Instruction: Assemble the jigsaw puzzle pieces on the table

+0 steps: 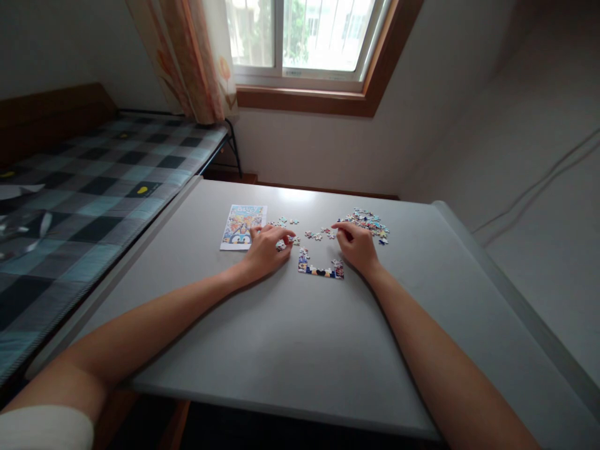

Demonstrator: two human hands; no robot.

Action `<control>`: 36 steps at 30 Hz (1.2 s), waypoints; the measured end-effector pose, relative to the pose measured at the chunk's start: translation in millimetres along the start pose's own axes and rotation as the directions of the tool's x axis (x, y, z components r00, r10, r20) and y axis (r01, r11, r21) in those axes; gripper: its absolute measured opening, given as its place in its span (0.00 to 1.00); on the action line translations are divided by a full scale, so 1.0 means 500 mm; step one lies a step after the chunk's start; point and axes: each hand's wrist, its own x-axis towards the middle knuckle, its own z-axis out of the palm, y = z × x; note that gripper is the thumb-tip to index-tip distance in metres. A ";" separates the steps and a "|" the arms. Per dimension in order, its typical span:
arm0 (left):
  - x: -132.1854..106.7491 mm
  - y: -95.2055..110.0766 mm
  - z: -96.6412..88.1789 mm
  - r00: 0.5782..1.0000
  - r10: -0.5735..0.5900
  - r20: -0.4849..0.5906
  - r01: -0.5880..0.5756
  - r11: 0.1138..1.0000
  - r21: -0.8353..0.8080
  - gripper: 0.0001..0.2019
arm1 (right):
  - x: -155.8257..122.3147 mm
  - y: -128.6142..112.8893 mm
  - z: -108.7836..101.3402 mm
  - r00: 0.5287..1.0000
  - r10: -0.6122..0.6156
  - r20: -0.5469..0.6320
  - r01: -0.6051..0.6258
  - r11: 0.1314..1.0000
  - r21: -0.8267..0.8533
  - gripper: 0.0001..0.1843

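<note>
My left hand (269, 248) rests low over the table, thumb and index finger curved with a gap between them. Loose jigsaw pieces (282, 245) show under and beside its fingers. A partly joined jigsaw puzzle (321, 272) forms a U-shaped border between my two hands. My right hand (357, 247) is beside its upper right, fingers curled and index finger pointing left near a row of loose pieces (319, 235). Whether a piece is in its fingertips is too small to tell. Left of my left hand lies a printed picture sheet (241, 225), partly covered by that hand.
A pile of jigsaw pieces (368, 222) lies behind my right hand. The white table (290, 337) has a raised edge on each side. To the left stands a bed (107, 169) with a checked cover; a curtain (197, 69) and window (304, 37) are at the back.
</note>
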 end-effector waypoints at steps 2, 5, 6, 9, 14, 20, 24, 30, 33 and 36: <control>-0.001 -0.001 0.001 0.999 0.044 -0.003 -0.044 0.999 0.025 0.07 | 0.000 0.001 0.001 1.000 -0.004 0.007 0.004 1.000 -0.002 0.14; -0.002 -0.003 0.002 0.994 0.106 -0.001 -0.106 0.994 0.041 0.08 | 0.000 0.002 0.002 0.999 -0.002 0.034 0.002 1.000 -0.005 0.13; -0.002 -0.003 0.001 0.992 0.123 0.001 -0.123 0.991 0.042 0.08 | -0.001 0.002 0.002 0.998 0.001 0.057 0.000 1.000 -0.009 0.13; -0.001 -0.003 0.001 0.987 0.158 0.021 -0.159 0.987 0.034 0.09 | -0.002 0.003 0.004 0.989 0.015 0.150 -0.007 0.999 -0.053 0.11; -0.001 -0.003 0.001 0.985 0.170 0.012 -0.170 0.985 -0.008 0.09 | -0.004 0.004 0.005 0.975 0.034 0.220 -0.005 0.991 -0.131 0.10; -0.004 -0.005 0.002 0.992 0.128 0.007 -0.127 0.989 -0.070 0.08 | -0.004 0.002 0.003 0.969 0.064 0.239 -0.024 0.986 -0.165 0.10; -0.003 -0.004 0.001 0.993 0.121 0.004 -0.121 0.990 -0.073 0.08 | -0.003 -0.002 -0.001 0.960 0.082 0.267 -0.033 0.983 -0.182 0.11; -0.003 -0.004 0.002 0.992 0.125 0.003 -0.125 0.989 -0.082 0.08 | -0.003 -0.004 -0.002 0.959 0.093 0.269 -0.043 0.982 -0.186 0.11; -0.002 -0.006 0.003 0.992 0.127 -0.011 -0.127 0.982 -0.137 0.09 | -0.003 -0.004 -0.002 0.959 0.094 0.268 -0.046 0.983 -0.180 0.11; 0.000 -0.008 0.002 0.993 0.106 -0.058 -0.119 0.947 -0.300 0.11 | -0.003 -0.003 -0.001 0.959 0.091 0.268 -0.043 0.983 -0.181 0.11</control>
